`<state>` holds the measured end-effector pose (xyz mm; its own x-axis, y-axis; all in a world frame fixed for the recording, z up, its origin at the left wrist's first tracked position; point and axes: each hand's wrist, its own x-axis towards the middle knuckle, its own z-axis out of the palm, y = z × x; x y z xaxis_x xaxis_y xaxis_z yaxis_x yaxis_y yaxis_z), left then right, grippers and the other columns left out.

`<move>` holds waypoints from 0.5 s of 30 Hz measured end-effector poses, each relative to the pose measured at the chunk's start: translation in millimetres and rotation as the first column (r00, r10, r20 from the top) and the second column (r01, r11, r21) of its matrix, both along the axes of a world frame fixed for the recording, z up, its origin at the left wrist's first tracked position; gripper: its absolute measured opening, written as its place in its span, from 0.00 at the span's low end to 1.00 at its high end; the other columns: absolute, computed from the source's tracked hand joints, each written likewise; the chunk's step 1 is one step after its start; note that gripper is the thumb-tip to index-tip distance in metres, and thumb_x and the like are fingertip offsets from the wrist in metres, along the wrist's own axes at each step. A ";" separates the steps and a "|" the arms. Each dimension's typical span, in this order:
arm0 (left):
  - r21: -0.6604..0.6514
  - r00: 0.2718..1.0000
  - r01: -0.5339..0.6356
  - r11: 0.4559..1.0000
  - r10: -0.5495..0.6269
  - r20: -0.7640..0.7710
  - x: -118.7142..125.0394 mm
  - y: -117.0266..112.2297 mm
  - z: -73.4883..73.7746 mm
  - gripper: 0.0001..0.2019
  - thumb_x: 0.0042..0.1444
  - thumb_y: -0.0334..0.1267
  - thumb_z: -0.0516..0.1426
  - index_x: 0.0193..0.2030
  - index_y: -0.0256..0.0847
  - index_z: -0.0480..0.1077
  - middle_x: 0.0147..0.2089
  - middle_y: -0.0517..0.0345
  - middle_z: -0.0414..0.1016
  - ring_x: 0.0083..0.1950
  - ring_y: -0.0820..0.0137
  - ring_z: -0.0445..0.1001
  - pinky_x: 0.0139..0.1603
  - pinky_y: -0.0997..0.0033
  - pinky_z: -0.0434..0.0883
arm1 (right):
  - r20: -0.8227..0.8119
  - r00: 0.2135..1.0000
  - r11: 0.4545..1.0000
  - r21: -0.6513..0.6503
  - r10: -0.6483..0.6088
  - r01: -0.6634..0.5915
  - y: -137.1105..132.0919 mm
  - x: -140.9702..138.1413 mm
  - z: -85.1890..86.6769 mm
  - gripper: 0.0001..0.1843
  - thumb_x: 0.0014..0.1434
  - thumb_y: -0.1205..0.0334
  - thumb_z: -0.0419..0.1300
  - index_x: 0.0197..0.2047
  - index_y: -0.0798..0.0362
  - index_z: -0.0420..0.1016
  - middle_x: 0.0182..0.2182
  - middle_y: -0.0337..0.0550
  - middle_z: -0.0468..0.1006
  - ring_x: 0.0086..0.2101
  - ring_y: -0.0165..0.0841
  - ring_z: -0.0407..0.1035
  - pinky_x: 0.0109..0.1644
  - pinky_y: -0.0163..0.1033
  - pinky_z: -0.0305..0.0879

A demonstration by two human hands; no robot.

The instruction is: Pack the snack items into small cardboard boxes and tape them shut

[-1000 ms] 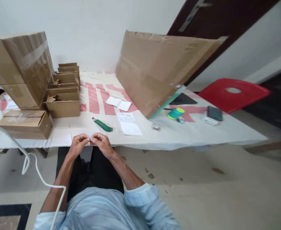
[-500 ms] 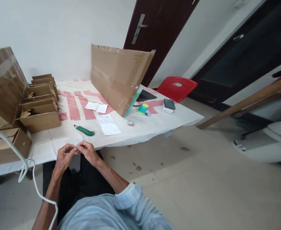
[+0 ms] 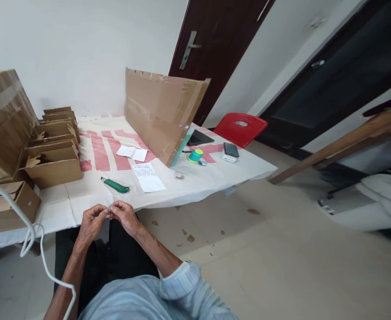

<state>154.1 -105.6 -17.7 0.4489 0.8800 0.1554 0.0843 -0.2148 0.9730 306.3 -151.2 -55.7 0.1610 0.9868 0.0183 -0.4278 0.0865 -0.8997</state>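
**Both hands pinched on one tiny piece, just off the table edge**

I'm looking down over the lap here. The left hand and the right hand meet fingertip to fingertip, just in front of the near edge of the white cloth-covered table with red stripes. Between them sits a small pale piece, held in the air above the dark trousers and touching nothing on the table. Thumb and forefinger of each hand are closed tight on it, and the other fingers are curled in. What the piece is I can't tell; it's too small.

My read is that the work is in the middle of its handling stage. The piece is up in the fingers, not set down or fixed to anything. The green-handled utility knife lies alone on the cloth just beyond the hands. Beside it is a white printed paper sheet, with a folded white paper further back.

At the left stands a row of open brown cardboard boxes, with a flat closed cardboard box nearer me. Whether any box is filled, I can't see. A large brown cardboard sheet stands upright mid-table, and a white cable loops at my left.
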 end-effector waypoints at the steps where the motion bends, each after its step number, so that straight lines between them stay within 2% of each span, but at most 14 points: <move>1: 0.005 1.000 0.016 1.000 -0.016 -0.013 1.9 -1.5 0.2 0.15 0.59 0.50 0.65 0.31 0.41 0.81 0.31 0.55 0.82 0.34 0.65 0.77 0.42 0.67 0.74 | 0.046 0.999 1.000 0.005 -0.004 0.003 -1.5 4.9 -0.3 0.22 0.53 0.41 0.74 0.33 0.50 0.77 0.27 0.37 0.78 0.29 0.32 0.72 0.40 0.41 0.73; 3: 0.018 0.998 0.029 0.999 -0.028 -0.054 3.6 -2.5 -0.3 0.14 0.59 0.49 0.64 0.31 0.41 0.81 0.31 0.56 0.82 0.34 0.65 0.76 0.42 0.67 0.73 | 0.188 0.981 0.999 0.023 -0.048 0.044 -2.7 23.7 0.4 0.19 0.56 0.42 0.71 0.33 0.49 0.77 0.26 0.38 0.77 0.29 0.33 0.71 0.41 0.41 0.72; 5: 0.049 0.995 -0.010 0.999 0.015 -0.095 0.7 0.2 -1.3 0.13 0.58 0.49 0.63 0.31 0.42 0.82 0.31 0.56 0.82 0.34 0.65 0.76 0.42 0.66 0.72 | 0.375 0.915 0.988 0.063 -0.152 0.138 0.5 56.1 3.5 0.16 0.59 0.45 0.67 0.33 0.49 0.76 0.25 0.37 0.75 0.29 0.33 0.70 0.41 0.41 0.70; 7: 0.093 0.988 -0.087 0.992 0.098 -0.117 -7.2 6.5 -2.2 0.13 0.56 0.49 0.62 0.31 0.43 0.81 0.32 0.56 0.83 0.35 0.64 0.76 0.43 0.66 0.72 | 0.570 0.779 0.964 0.127 -0.264 0.233 9.5 99.0 8.6 0.14 0.60 0.47 0.63 0.32 0.48 0.74 0.26 0.37 0.74 0.30 0.34 0.68 0.40 0.40 0.68; 8: 0.111 0.983 -0.122 0.986 0.136 -0.125 -12.5 10.2 -2.6 0.13 0.56 0.49 0.62 0.31 0.43 0.81 0.33 0.55 0.83 0.36 0.64 0.77 0.43 0.65 0.73 | 0.673 0.682 0.956 0.151 -0.285 0.250 16.1 121.7 11.5 0.14 0.60 0.47 0.61 0.32 0.48 0.73 0.27 0.37 0.74 0.30 0.34 0.67 0.39 0.39 0.67; 9: 0.120 0.977 -0.151 0.981 0.167 -0.133 -18.0 14.0 -3.1 0.13 0.56 0.49 0.62 0.31 0.43 0.81 0.34 0.55 0.84 0.36 0.63 0.77 0.43 0.65 0.73 | 0.764 0.579 0.954 0.164 -0.285 0.252 23.6 143.6 14.2 0.14 0.61 0.47 0.59 0.31 0.48 0.71 0.26 0.37 0.73 0.30 0.34 0.67 0.38 0.39 0.66; 10: 0.120 0.971 -0.173 0.978 0.189 -0.144 -23.3 17.4 -3.8 0.14 0.56 0.50 0.62 0.31 0.42 0.81 0.34 0.55 0.84 0.35 0.64 0.77 0.42 0.65 0.73 | 0.790 0.539 0.950 0.171 -0.291 0.261 31.6 163.4 16.4 0.13 0.60 0.48 0.58 0.30 0.48 0.70 0.26 0.38 0.73 0.30 0.35 0.66 0.38 0.39 0.64; 12: 0.103 0.962 -0.199 0.975 0.215 -0.170 -31.6 22.5 -6.1 0.15 0.55 0.51 0.62 0.32 0.41 0.81 0.33 0.54 0.83 0.33 0.65 0.76 0.40 0.66 0.72 | 0.832 0.487 0.957 0.164 -0.265 0.239 47.8 194.4 18.4 0.11 0.58 0.52 0.59 0.28 0.48 0.68 0.25 0.37 0.72 0.30 0.34 0.65 0.38 0.39 0.63; 15: 0.078 0.957 -0.209 0.975 0.220 -0.186 -36.6 25.4 -11.1 0.17 0.54 0.53 0.62 0.32 0.40 0.80 0.31 0.54 0.82 0.32 0.65 0.75 0.38 0.66 0.71 | 0.883 0.427 0.976 0.131 -0.194 0.173 68.1 218.2 14.9 0.09 0.55 0.58 0.60 0.25 0.49 0.67 0.24 0.37 0.73 0.29 0.34 0.65 0.38 0.38 0.61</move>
<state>117.5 -80.1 -28.7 0.2768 0.9511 0.1373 0.3191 -0.2257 0.9205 524.5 -83.1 -40.8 0.2234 0.9338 0.2794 0.6308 0.0800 -0.7718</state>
